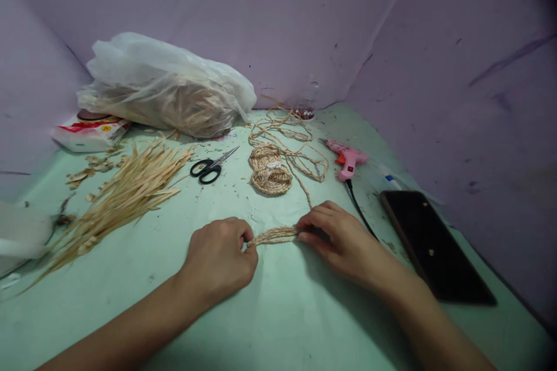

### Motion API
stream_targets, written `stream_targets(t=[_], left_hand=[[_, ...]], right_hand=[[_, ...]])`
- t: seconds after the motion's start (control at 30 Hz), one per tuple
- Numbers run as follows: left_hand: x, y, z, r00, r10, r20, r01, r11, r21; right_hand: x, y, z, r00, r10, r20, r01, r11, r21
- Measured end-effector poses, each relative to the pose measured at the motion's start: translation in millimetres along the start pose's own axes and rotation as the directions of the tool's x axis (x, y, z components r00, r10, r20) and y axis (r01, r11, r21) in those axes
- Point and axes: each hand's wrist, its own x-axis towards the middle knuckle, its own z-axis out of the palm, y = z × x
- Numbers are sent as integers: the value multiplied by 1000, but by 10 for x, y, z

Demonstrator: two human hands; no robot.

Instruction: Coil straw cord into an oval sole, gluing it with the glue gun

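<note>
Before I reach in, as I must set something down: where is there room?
The green table is mostly bare between left forearm and right forearm, and between straw and left hand. Farther back is crowded: bag, scissors, cord, glue gun.

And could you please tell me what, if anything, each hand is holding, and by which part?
A bundle of twisted cord: the left hand pinches it at its left end, the right hand near its right end.
</note>
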Motion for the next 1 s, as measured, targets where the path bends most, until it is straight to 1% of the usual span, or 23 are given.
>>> stream_targets(t=[0.07, 0.17, 0.23, 0.27, 0.33, 0.4, 0.47, 0.6, 0.7, 0.8, 0.87, 1.0], left_hand=[[-2, 10, -8, 1000, -22, 5, 22, 1000, 3], [-4, 20, -13, 1000, -14, 6, 14, 1000, 10], [-7, 23, -15, 1000, 1, 7, -1, 1000, 12], [-8, 23, -16, 1000, 12, 8, -12, 1000, 12], [-6, 16, -16, 999, 39, 9, -39, 999, 14], [4, 3, -16, 997, 77, 11, -77, 997, 17], [20, -16, -20, 992, 121, 17, -121, 992, 18], [56, -58, -59, 973, 217, 74, -219, 976, 21], [74, -84, -107, 953, 274, 126, -281, 959, 35], [80, -92, -145, 940, 308, 148, -318, 947, 53], [79, -85, -155, 944, 296, 148, -308, 949, 67], [75, -56, -147, 961, 246, 125, -257, 963, 83]], right_hand=[[-6, -7, 16, 1000, 22, -2, -22, 1000, 15], [-18, -26, 63, 997, 74, -17, -74, 997, 0], [-16, -35, 111, 996, 69, -49, -71, 997, -35], [-10, -34, 139, 996, 44, -76, -48, 998, -51], [10, -19, 195, 990, -45, -137, 35, 997, -73], [38, 13, 241, 968, -147, -201, 131, 987, -90], [70, 52, 267, 947, -221, -232, 201, 974, -103], [137, 115, 244, 934, -309, -178, 295, 950, -101], [190, 133, 193, 921, -369, -128, 350, 925, -146], [224, 123, 151, 903, -412, -117, 391, 905, -168], [222, 102, 139, 909, -395, -130, 377, 915, -142], [185, 32, 161, 948, -297, -119, 284, 952, -111]])
